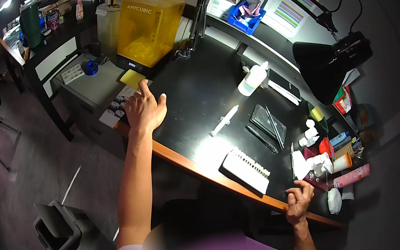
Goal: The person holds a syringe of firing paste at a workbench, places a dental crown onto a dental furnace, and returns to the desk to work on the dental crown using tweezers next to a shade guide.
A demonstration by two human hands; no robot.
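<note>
1. Black table (179,91) with an orange-brown edge, slanting from 10 o'clock down to 5 o'clock.
2. Yellow-covered machine (150,28) at 11 o'clock, marked "ANYCUBIC".
3. Black lamp (326,63) at 2 o'clock, its shade tilted.
4. Left hand (146,113) at 10 o'clock, at the near side of a white holder; index finger extended, thumb spread, other fingers partly bent. No held object is visible; contact with the holder cannot be told.
5. Right hand (300,202) between 4 and 5 o'clock, near the table's edge, fingers loosely curled, seemingly empty.
6. White toothed strip (246,170) at 5 o'clock, untouched.
7. White holder (116,108) with dark round shapes, at 10 o'clock, partly hidden by the left hand. The reach looks complete; nothing is visibly lifted.
8. White bottle (252,81) at 2 o'clock, untouched.
9. Syringe (225,120) just right of centre, towards 3 o'clock, lying unused.
10. Yellow pad (132,78), just beyond the left fingers.
</note>
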